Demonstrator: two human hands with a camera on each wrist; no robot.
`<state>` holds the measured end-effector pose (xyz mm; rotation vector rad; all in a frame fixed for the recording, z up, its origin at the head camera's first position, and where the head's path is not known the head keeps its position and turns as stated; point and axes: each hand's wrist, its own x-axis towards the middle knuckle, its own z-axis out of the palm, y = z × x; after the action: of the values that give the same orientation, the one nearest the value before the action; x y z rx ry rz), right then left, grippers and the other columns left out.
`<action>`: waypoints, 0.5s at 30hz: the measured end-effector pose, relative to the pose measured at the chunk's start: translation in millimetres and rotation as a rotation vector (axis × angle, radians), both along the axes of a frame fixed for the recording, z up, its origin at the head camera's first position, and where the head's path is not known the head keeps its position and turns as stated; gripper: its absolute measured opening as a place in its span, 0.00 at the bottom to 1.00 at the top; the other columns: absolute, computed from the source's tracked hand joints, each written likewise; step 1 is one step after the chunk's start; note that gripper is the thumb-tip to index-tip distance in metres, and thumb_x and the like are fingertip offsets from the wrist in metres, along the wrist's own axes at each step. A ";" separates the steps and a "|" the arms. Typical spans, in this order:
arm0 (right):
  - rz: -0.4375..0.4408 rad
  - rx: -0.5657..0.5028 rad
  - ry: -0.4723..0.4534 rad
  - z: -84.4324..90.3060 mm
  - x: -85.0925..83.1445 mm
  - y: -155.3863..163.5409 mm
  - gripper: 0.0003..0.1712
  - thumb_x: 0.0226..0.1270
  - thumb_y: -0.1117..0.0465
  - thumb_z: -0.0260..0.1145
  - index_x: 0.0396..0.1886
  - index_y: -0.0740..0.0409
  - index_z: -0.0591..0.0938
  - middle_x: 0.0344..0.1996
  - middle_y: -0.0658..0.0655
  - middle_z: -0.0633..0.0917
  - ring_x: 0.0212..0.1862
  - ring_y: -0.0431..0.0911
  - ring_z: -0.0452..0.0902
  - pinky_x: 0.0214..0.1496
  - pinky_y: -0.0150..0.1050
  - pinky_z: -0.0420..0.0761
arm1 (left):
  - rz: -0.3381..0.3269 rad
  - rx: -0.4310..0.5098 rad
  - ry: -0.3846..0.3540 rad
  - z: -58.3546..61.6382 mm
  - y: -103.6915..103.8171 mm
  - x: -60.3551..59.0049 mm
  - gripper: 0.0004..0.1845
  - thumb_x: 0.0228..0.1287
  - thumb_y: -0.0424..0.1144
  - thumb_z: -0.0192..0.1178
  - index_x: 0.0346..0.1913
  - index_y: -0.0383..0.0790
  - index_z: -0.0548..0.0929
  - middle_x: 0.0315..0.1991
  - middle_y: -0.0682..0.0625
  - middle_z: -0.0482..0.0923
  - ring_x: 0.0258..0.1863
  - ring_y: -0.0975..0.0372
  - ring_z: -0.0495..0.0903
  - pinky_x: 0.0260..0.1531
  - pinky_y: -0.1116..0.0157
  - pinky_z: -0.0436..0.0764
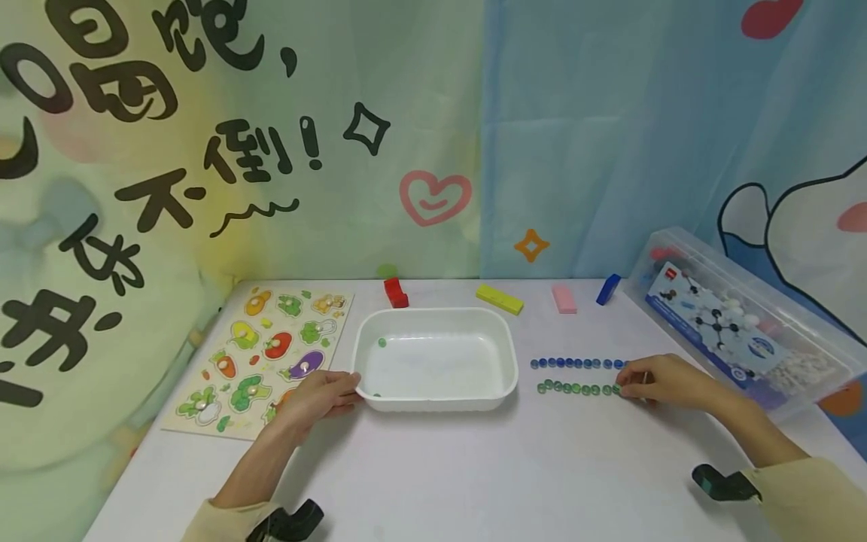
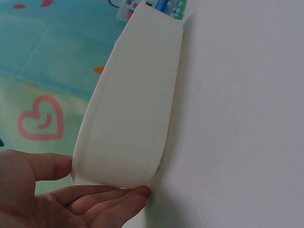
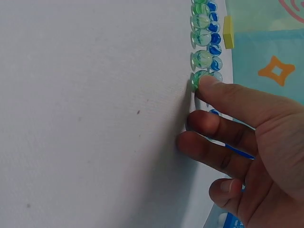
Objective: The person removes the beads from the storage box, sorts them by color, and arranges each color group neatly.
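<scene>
My left hand (image 1: 323,395) grips the left end of a white plastic tray (image 1: 433,403). In the left wrist view, its thumb touches the tray's rim and the fingers lie along the lower side. Two green marbles (image 1: 382,342) show inside the tray. On the right, my right hand (image 1: 667,382) is at the end of a row of green marbles (image 1: 576,388). Its thumb touches the last green marble (image 3: 197,81), while the index finger stands apart from it. Behind runs a row of blue marbles (image 1: 569,363), partly hidden by the hand.
A vegetable picture board (image 1: 230,339) lies left of the tray. Along the back edge are red (image 1: 396,293), yellow (image 1: 500,299), pink (image 1: 564,299) and blue (image 1: 608,289) blocks. A clear plastic box (image 1: 745,324) stands at the right, near the right forearm.
</scene>
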<state>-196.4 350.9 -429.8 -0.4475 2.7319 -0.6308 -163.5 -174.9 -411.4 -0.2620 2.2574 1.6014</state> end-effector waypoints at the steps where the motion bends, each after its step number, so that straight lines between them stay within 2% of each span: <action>1: -0.001 0.003 0.000 0.1 -0.1 -0.4 0.09 0.61 0.58 0.69 0.39 0.56 0.85 0.26 0.46 0.81 0.24 0.38 0.72 0.24 0.28 0.75 | -0.001 0.002 0.000 0.1 0.1 -0.2 0.20 0.72 0.40 0.53 0.55 0.25 0.79 0.53 0.35 0.82 0.53 0.51 0.83 0.53 0.59 0.84; 15: -0.017 0.012 -0.005 1.1 1.1 2.3 0.11 0.61 0.55 0.69 0.41 0.54 0.84 0.26 0.46 0.81 0.25 0.38 0.72 0.24 0.28 0.74 | -0.015 0.006 0.001 0.8 -0.5 1.9 0.21 0.72 0.40 0.53 0.57 0.25 0.77 0.54 0.35 0.81 0.54 0.51 0.83 0.53 0.59 0.84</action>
<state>-195.3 353.2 -428.7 -0.4196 2.7360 -0.6191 -161.6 -175.4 -410.7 -0.2430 2.2498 1.6008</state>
